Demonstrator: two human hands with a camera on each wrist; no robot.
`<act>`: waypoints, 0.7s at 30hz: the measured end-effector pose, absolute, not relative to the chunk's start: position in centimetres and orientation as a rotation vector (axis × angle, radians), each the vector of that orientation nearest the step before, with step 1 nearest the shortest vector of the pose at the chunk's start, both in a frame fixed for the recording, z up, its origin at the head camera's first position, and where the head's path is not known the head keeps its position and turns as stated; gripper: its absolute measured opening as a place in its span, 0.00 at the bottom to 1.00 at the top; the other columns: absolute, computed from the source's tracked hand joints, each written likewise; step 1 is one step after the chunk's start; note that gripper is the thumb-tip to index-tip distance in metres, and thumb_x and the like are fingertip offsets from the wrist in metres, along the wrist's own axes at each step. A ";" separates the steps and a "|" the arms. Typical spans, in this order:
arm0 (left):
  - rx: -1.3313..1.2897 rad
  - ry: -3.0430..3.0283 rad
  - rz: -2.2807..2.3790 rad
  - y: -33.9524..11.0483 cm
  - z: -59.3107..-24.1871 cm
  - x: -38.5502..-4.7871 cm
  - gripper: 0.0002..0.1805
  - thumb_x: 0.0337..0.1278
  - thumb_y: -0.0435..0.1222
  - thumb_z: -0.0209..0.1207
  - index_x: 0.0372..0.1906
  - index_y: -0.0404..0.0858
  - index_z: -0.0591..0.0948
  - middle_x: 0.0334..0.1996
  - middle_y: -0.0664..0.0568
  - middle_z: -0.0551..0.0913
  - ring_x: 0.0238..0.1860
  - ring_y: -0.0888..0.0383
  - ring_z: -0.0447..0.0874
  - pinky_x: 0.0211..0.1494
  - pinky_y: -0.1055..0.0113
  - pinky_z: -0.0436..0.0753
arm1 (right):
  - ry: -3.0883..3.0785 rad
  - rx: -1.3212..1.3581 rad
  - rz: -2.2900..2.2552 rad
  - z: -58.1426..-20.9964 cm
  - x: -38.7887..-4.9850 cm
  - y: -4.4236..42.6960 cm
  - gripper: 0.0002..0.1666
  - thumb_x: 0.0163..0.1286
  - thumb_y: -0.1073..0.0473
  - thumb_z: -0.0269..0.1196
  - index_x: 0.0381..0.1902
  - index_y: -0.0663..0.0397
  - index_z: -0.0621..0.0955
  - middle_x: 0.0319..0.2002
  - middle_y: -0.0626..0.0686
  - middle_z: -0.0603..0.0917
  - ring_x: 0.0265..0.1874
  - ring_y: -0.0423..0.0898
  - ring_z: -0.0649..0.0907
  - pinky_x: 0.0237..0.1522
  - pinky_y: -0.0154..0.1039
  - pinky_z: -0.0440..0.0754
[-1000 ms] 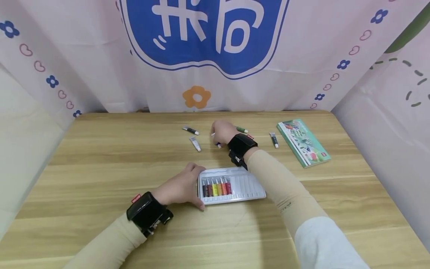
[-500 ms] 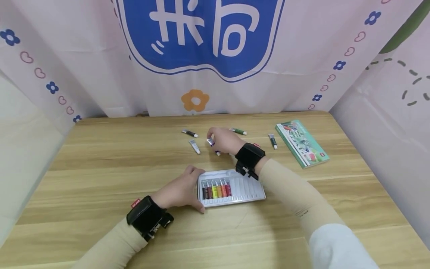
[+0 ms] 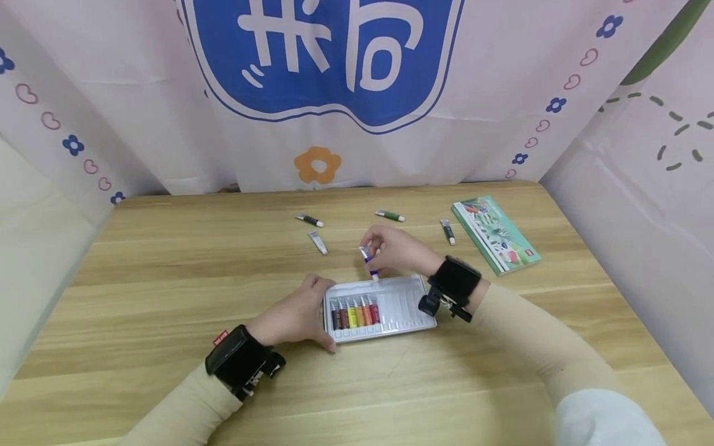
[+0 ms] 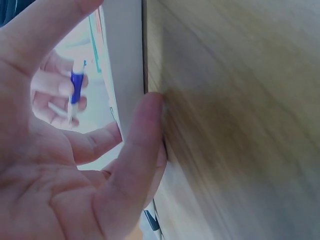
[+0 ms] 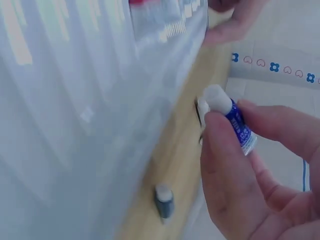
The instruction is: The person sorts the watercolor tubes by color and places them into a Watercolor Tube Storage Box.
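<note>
A shallow white paint tray (image 3: pixel 409 303) lies on the table, with several coloured paint tubes (image 3: pixel 355 313) side by side in its left slots and bare slots on the right. My left hand (image 3: pixel 292 316) grips the tray's left end, thumb at the near corner and fingers at the far one. My right hand (image 3: pixel 403 249) pinches a blue paint tube (image 5: pixel 239 124) with a white cap between thumb and fingers. In the head view this tube is just above the tray's far edge, cap toward the tray; the left wrist view shows it beyond the left palm.
Beyond the tray lie a dark tube (image 3: pixel 309 220), a white tube (image 3: pixel 318 242), a green tube (image 3: pixel 390 215) and a dark blue-green tube (image 3: pixel 448 231). A green illustrated box (image 3: pixel 496 235) lies at the right. A printed cloth (image 3: pixel 256 148) hangs behind the table.
My right hand has lifted the blue tube from the table's far part and brought it nearer, to the tray's far edge. My left hand keeps its place on the tray.
</note>
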State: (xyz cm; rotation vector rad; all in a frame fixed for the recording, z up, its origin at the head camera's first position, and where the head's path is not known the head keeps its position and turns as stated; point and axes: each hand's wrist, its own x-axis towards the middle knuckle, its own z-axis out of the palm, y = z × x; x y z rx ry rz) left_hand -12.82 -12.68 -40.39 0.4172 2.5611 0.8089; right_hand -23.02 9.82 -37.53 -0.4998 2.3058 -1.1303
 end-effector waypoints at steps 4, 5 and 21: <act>0.413 2.561 0.805 -12.8 -40.3 -12.8 0.65 0.25 0.42 0.87 0.74 0.27 0.64 0.65 0.33 0.65 0.60 0.41 0.75 0.66 0.46 0.77 | 2.213 -0.455 -1.207 -38.2 -21.3 11.1 0.24 0.62 0.70 0.72 0.55 0.62 0.77 0.43 0.58 0.79 0.38 0.50 0.84 0.39 0.41 0.89; 0.410 2.560 0.808 -12.8 -40.3 -12.7 0.65 0.25 0.42 0.87 0.74 0.27 0.64 0.65 0.33 0.65 0.60 0.41 0.75 0.67 0.46 0.76 | 2.191 -0.446 -1.220 -38.3 -20.8 11.3 0.25 0.63 0.70 0.72 0.56 0.63 0.76 0.44 0.58 0.79 0.38 0.51 0.84 0.39 0.42 0.89; 0.436 2.556 0.818 -12.7 -40.1 -12.7 0.64 0.26 0.41 0.87 0.74 0.26 0.64 0.64 0.34 0.66 0.61 0.41 0.74 0.67 0.47 0.76 | 2.334 -0.478 -1.177 -40.2 -16.5 12.7 0.21 0.64 0.69 0.71 0.53 0.61 0.78 0.55 0.59 0.78 0.30 0.45 0.82 0.34 0.38 0.85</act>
